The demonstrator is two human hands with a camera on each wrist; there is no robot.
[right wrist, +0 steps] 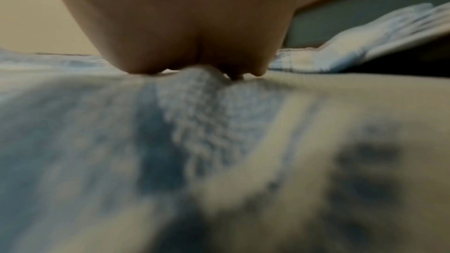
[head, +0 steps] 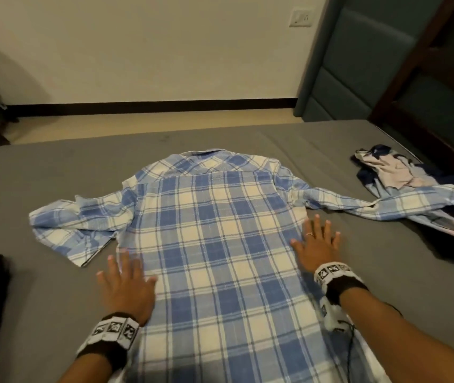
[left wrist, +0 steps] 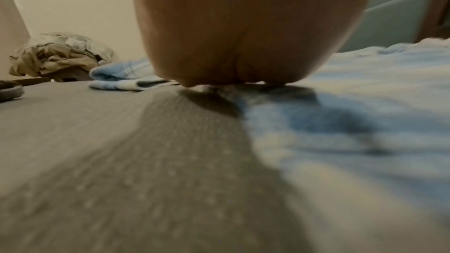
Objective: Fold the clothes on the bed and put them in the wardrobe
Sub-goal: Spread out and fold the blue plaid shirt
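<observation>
A cream wall [head: 143, 51] with a dark skirting and a pale floor strip is seen beyond the bed's far edge; a light switch [head: 300, 17] is set high on the wall, and a grey-green padded panel [head: 358, 64] framed in dark wood stands right of it.

The bed [head: 41, 167], covered in grey sheet, fills the lower frame. The plaid shirt [head: 214, 230] is spread back-up at its middle, collar toward the wall, hem cut off by the lower edge of the head view. The sleeve left of the shirt body is folded back on itself; the sleeve on the right is stretched out until it touches a heap of crumpled clothes [head: 402, 172] near the bed's right edge, partly cut off by the frame.

The left hand [head: 126, 283] is laid flat, fingers spread, on the shirt's left edge, partly over the sheet. The right hand [head: 317, 241] is laid flat on the shirt's right edge, fingers spread and straight, a ring on one finger. Neither grip is closed round anything.

A dark object at the bed's left edge is cut off and cannot be identified. In the left wrist view a second crumpled beige heap [left wrist: 60, 55] is seen left of the shirt; its resting place cannot be told. Both wrist views are blurred and mostly blocked by the palm.
</observation>
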